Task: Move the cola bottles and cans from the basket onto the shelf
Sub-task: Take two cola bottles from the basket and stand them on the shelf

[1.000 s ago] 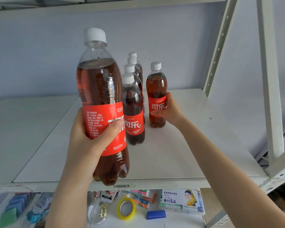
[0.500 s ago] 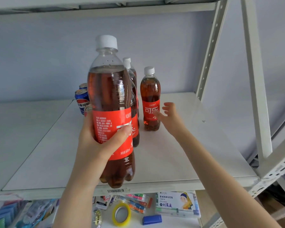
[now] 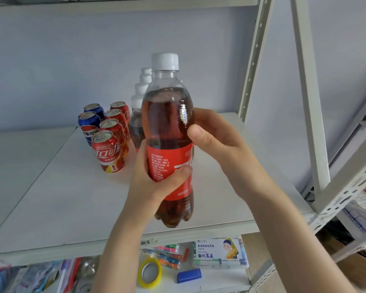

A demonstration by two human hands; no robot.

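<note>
Now gripping one cola bottle (image 3: 167, 123) in both hands, upright, white cap on top. With the left hand (image 3: 150, 187), wrapping the red label from the left side: thumb laid across the label's front, fingers curled out of sight behind. With the right hand (image 3: 220, 144), clasping the right flank just above the label: thumb pressed to the clear plastic over the dark drink, fingers curled round the back. Bare forearms, both reaching up from the lower edge of the view.

Facing a white metal shelf (image 3: 61, 197) with a flat pale board, a pale blue-grey wall (image 3: 72, 60) behind and a perforated grey post (image 3: 253, 60) at the right. Farther back on the board, more bottles (image 3: 140, 89) lined up front to back, mostly hidden by the held one, only white caps and a bit of one body peeking out at its left. Just left of that row, a line of upright red cans (image 3: 109, 153); left again, two blue cans (image 3: 89, 125) tight against the red ones. On the level below, a yellow tape roll (image 3: 149, 272), a small blue block (image 3: 189, 275), a boxed marker set (image 3: 218, 253) and packs of coloured pens (image 3: 167, 253).

Holding the bottle between the two hands, nearer than the standing row and to the right of the cans, its base over the front strip of the board. Cannot tell whether the base touches the board.
</note>
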